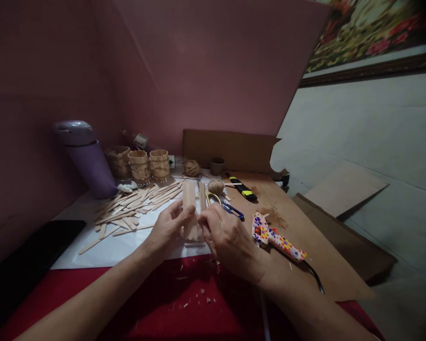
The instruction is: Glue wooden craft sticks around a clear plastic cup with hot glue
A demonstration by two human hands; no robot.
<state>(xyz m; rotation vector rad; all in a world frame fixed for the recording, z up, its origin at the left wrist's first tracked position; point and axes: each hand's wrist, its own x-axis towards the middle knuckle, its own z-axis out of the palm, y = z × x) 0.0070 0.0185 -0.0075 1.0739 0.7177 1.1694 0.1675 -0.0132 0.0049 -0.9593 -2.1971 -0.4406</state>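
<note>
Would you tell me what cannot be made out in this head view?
Head view:
Lower ends of the sticks: covered by the left hand and right hand.
The black slab: too dark, cut by the left edge.
Label on the small box behind the cups: too small.
The painting: cut by the top edge.

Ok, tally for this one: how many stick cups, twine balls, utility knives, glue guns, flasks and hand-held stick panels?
stick cups: 3
twine balls: 2
utility knife: 1
glue gun: 1
purple flask: 1
stick panel, held by left hand and right hand: 1
Total: 9
</note>
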